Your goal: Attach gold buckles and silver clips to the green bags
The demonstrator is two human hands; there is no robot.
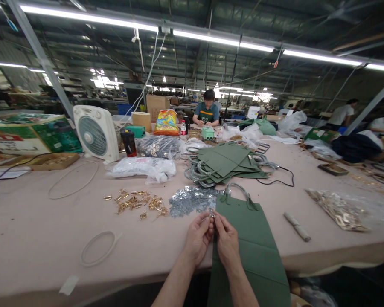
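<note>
The left hand (198, 238) and right hand (228, 243) meet at the left edge of a green panel (251, 238), thumb and fingers of each pinched on one small piece (211, 215), mostly hidden and too small to make out. The panel lies on the bench (147, 256), its handle (242, 189) at the far end and its near part reaching past the bench's front edge. Just beyond the hands sits a heap of grey plates (190, 199), with gold fittings (137, 202) scattered to its left. Behind the plates lies a green stack (225, 160).
</note>
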